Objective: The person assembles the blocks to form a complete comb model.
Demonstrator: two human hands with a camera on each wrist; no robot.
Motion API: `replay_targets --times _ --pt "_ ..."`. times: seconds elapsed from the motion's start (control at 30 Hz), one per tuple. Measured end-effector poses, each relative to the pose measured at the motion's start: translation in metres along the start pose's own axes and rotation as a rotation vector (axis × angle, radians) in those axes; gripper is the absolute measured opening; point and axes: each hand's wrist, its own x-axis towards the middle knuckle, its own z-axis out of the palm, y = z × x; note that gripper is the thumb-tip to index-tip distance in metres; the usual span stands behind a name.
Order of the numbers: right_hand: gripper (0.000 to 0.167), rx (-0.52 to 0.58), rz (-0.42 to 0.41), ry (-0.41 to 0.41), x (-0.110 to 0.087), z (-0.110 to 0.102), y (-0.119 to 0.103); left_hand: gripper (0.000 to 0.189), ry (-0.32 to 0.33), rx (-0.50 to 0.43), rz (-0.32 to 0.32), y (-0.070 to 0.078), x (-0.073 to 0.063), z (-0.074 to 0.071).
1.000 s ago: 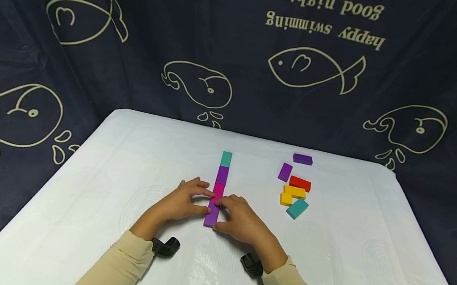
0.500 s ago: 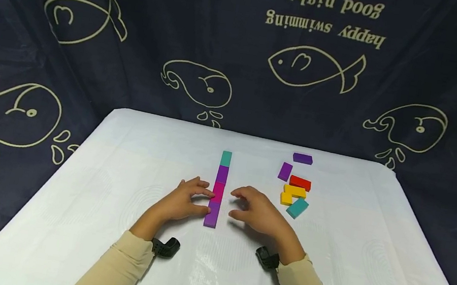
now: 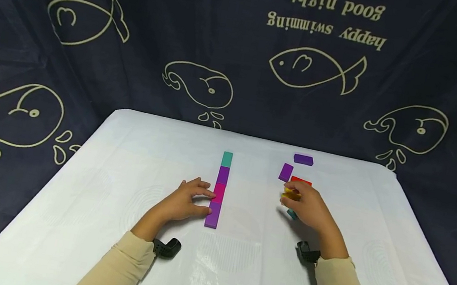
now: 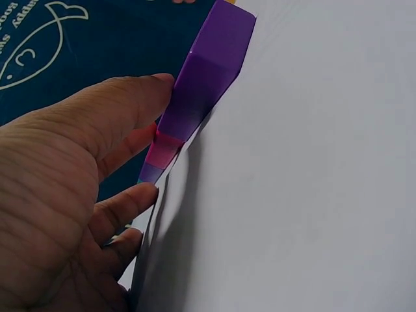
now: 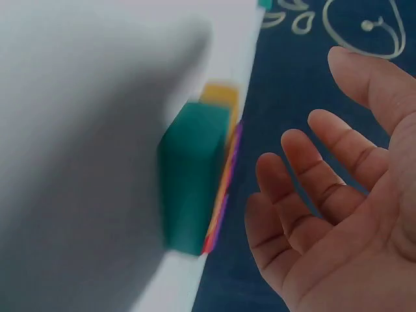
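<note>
A straight row of blocks runs away from me on the white table: a near purple block (image 3: 212, 217), a pink block (image 3: 218, 193), another purple block (image 3: 223, 175) and a teal block (image 3: 227, 158) at the far end. My left hand (image 3: 184, 202) rests along the row's left side, thumb against the near purple block and a fingertip at the pink one. Over the loose blocks at the right hovers my right hand (image 3: 311, 209), fingers loosely bent and holding nothing. It partly covers yellow blocks (image 3: 289, 190) and a teal block (image 5: 195, 175), which the right wrist view shows apart from the fingers.
Just beyond the right hand lie a red block (image 3: 302, 180), a tilted purple block (image 3: 285, 172) and a farther purple block (image 3: 303, 160). The white tabletop (image 3: 129, 146) ends at a dark curtain (image 3: 244, 40) printed with fish. A black wrist camera (image 3: 167, 248) sits under the left wrist.
My right hand has left the row's near end and moved right to above the yellow and teal blocks. The left hand and the row have stayed put.
</note>
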Motion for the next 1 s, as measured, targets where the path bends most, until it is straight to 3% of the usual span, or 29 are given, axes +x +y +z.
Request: replay_targets --times 0.27,1.0 --pt "0.047 -0.072 0.069 -0.011 0.000 0.000 0.019 0.037 0.007 0.007 -0.001 -0.002 0.001 0.000" --pt "0.033 -0.147 0.042 -0.035 0.002 0.006 0.022 0.037 0.001 0.020 -0.002 -0.003 0.001 0.001"
